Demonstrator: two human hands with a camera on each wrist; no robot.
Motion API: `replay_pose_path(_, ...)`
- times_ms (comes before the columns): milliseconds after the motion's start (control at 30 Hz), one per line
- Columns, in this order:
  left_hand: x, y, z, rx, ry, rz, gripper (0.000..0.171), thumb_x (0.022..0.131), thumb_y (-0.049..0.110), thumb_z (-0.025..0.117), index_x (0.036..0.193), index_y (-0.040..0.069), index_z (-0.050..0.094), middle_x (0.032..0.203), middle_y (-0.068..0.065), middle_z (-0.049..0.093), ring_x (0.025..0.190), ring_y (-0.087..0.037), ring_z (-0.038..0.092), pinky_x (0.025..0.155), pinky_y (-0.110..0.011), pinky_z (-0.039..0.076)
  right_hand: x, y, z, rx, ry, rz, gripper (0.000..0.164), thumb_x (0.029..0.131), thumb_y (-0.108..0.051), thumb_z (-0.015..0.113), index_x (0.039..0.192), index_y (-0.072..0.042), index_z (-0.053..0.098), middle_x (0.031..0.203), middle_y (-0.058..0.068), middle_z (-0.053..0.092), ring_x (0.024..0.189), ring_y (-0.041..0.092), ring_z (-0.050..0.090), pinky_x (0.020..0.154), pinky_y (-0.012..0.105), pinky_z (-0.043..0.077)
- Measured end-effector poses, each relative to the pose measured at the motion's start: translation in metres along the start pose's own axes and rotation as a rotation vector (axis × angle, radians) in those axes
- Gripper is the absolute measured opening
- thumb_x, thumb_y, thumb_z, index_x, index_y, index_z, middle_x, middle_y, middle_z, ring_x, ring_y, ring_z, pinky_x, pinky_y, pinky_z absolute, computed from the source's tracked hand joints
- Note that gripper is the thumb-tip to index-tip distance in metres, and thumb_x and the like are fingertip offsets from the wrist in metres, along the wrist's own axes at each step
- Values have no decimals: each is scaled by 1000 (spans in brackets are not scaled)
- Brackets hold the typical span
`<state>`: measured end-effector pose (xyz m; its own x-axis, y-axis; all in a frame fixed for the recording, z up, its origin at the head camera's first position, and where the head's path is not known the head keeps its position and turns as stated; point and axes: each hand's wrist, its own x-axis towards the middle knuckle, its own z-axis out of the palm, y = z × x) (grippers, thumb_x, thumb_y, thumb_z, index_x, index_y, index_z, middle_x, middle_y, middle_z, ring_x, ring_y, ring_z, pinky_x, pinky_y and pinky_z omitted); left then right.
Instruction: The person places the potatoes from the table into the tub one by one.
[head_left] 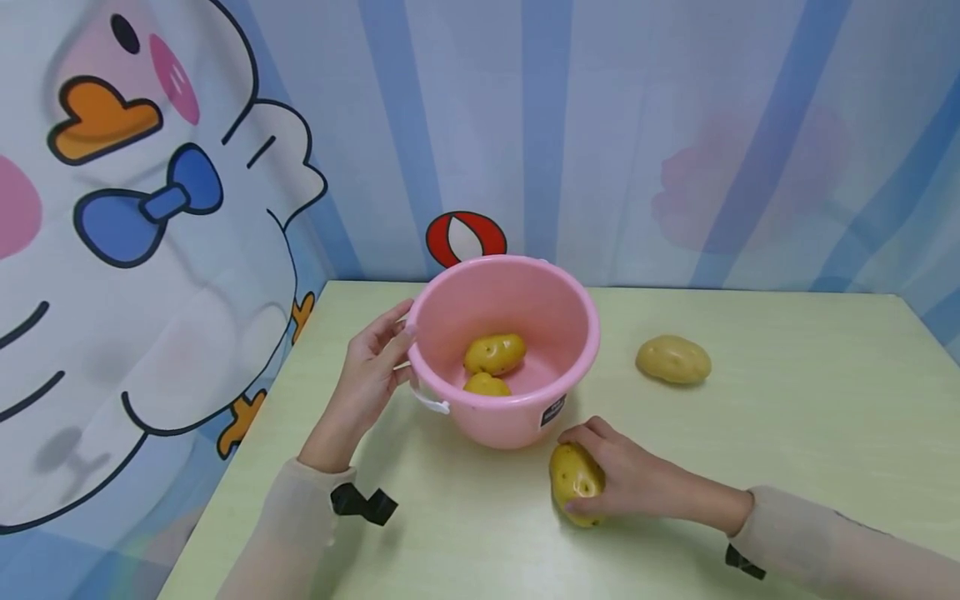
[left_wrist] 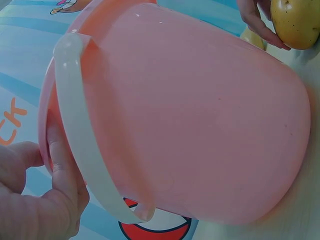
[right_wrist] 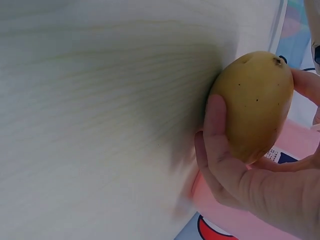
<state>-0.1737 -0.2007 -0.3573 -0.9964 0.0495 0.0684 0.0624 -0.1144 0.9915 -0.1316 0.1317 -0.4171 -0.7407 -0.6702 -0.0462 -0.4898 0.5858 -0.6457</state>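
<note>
A pink bucket (head_left: pixel 480 421) stands on the table, its mouth tipped toward the head camera. Two potatoes lie inside, one yellow potato (head_left: pixel 495 354) at the middle and another (head_left: pixel 487 384) partly hidden by the front rim. My left hand (head_left: pixel 372 357) grips the bucket's left rim, thumb and fingers on either side of it, beside the white handle (left_wrist: pixel 85 130). In front of the bucket, my right hand (head_left: pixel 618 471) holds a potato (right_wrist: pixel 252 102) between thumb and fingers, close over the tabletop. A further potato (head_left: pixel 673 360) lies on the table right of the bucket.
The pale wooden table (head_left: pixel 787 417) reaches back to a blue striped backdrop (head_left: pixel 615 125). On the left stands a cartoon duck print (head_left: pixel 172 333). Dark straps (head_left: pixel 363 504) show at both sleeves.
</note>
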Motion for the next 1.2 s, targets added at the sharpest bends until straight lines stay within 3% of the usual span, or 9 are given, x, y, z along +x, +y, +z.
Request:
replay_pose_path(500, 0, 0, 1, 5, 11, -20, 49, 104, 19, 55, 151, 11, 43, 125, -17, 48, 97, -19, 62, 77, -22, 57, 5, 0, 7, 3, 13, 56, 73, 70, -33, 88, 127, -1, 55, 106, 5, 53, 85, 14, 52, 70, 27, 51)
replay_pose_path(900, 0, 0, 0, -17, 2, -9, 48, 104, 16, 54, 151, 9, 43, 123, -17, 47, 90, -14, 62, 74, -20, 57, 7, -1, -2, 45, 15, 117, 72, 68, -33, 89, 127, -5, 57, 107, 2, 56, 88, 15, 53, 72, 29, 51)
replay_pose_path(1200, 1, -1, -1, -22, 7, -14, 49, 104, 16, 54, 151, 10, 43, 124, -18, 48, 89, -14, 62, 73, -20, 57, 2, 7, -12, 40, 44, 60, 68, 71, -35, 87, 126, -5, 58, 106, 1, 57, 88, 15, 54, 73, 29, 51)
